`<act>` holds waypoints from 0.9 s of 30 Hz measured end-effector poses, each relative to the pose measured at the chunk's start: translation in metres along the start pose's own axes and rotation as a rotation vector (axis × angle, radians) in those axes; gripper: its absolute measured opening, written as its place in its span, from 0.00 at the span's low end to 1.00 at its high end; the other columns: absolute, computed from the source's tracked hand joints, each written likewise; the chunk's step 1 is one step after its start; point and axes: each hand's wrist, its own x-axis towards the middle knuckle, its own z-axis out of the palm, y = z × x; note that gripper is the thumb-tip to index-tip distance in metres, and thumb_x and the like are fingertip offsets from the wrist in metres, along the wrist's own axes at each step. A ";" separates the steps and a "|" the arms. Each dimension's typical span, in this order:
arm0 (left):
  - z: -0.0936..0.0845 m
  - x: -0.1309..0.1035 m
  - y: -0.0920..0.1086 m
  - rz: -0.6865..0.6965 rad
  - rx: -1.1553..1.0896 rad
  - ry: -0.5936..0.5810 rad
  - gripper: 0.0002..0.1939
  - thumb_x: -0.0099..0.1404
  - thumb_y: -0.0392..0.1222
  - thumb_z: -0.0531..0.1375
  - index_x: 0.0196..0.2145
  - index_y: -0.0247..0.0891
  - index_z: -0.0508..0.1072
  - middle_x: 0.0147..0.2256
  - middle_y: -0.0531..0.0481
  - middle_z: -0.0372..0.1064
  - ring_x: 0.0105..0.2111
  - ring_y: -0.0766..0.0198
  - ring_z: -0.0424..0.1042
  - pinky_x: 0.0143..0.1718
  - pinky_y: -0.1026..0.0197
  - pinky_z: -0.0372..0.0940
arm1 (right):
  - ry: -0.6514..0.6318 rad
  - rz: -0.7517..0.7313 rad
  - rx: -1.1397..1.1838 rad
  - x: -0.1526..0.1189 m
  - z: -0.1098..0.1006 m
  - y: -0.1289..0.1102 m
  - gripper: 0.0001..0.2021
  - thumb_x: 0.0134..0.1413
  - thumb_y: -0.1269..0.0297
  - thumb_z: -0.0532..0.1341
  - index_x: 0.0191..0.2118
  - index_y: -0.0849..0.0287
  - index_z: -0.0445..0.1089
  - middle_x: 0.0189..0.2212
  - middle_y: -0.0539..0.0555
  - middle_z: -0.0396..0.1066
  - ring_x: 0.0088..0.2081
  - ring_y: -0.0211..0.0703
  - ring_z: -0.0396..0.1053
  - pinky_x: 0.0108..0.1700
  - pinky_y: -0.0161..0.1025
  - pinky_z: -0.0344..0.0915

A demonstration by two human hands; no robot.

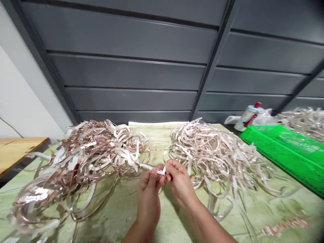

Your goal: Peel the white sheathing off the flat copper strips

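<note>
My left hand (150, 184) pinches a narrow white-and-rose-gold strip (160, 172) between thumb and fingers. Close beside it, my right hand (178, 177) grips the strip's end, which bends upward between the two hands. A large tangled heap of shiny rose-gold and white strips (93, 152) lies on the left of the table. To the right sits a second heap of paler, looped strips (215, 152). Both hands are above the table between the heaps. My fingers partly hide the strip.
The table (111, 216) has a green marbled top. At the right edge stands a green plastic crate (283, 152), with a lidded cup (248, 118) behind it. More strips (303, 121) lie beyond the crate. Reddish scraps (286, 226) lie at front right. A wooden surface (20, 152) is at far left.
</note>
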 end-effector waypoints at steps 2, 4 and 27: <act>0.001 0.000 0.000 -0.012 -0.050 0.019 0.14 0.46 0.42 0.75 0.29 0.34 0.80 0.30 0.48 0.77 0.27 0.70 0.74 0.30 0.71 0.70 | -0.002 0.113 0.202 0.002 -0.002 0.000 0.13 0.46 0.64 0.68 0.22 0.59 0.63 0.14 0.42 0.56 0.15 0.29 0.49 0.17 0.27 0.47; 0.002 0.000 0.000 -0.018 -0.095 0.036 0.15 0.44 0.41 0.75 0.29 0.34 0.79 0.30 0.48 0.77 0.27 0.70 0.74 0.30 0.72 0.70 | -0.002 0.192 0.344 0.005 -0.004 0.001 0.12 0.43 0.69 0.69 0.23 0.59 0.63 0.15 0.43 0.57 0.15 0.27 0.48 0.14 0.24 0.42; 0.005 0.002 0.012 0.173 -0.177 0.059 0.08 0.54 0.38 0.70 0.33 0.35 0.80 0.35 0.46 0.78 0.33 0.66 0.77 0.38 0.68 0.73 | -0.070 -0.266 -0.452 -0.010 0.008 0.005 0.11 0.58 0.57 0.63 0.32 0.59 0.67 0.22 0.47 0.67 0.23 0.36 0.62 0.26 0.32 0.57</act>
